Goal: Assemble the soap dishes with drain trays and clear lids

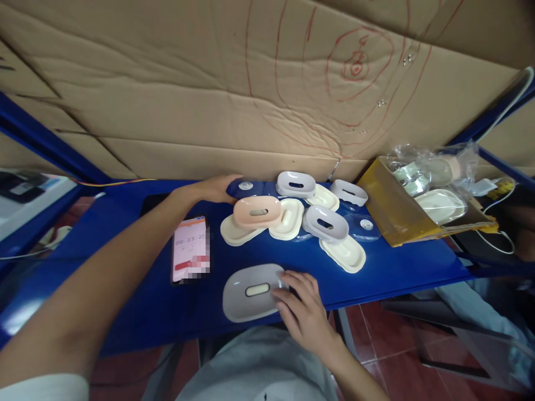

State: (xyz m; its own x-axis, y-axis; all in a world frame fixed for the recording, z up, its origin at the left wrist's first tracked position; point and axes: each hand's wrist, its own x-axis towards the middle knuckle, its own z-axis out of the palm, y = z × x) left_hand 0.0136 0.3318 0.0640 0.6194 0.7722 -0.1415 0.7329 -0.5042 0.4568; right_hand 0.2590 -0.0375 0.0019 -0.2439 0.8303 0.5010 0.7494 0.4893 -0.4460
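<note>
Near the front edge of the blue table lies a grey oval dish (238,295) with a cream piece showing through its slot. The fingers of my right hand (301,305) are spread over its right end. My left hand (220,188) reaches to the back, its fingertips at a clear plastic lid (246,187) with a round sticker; whether they grip it is hard to tell. Beside that lid are a peach oval dish (246,213), grey dishes (296,182) and several cream trays (351,254). Another clear lid (363,227) lies at the right.
A phone (190,250) showing a timer lies left of the dishes. An open yellow-edged box (401,214) with wrapped parts stands at the right. Cardboard (179,89) walls the back; blue frame bars (45,145) flank it.
</note>
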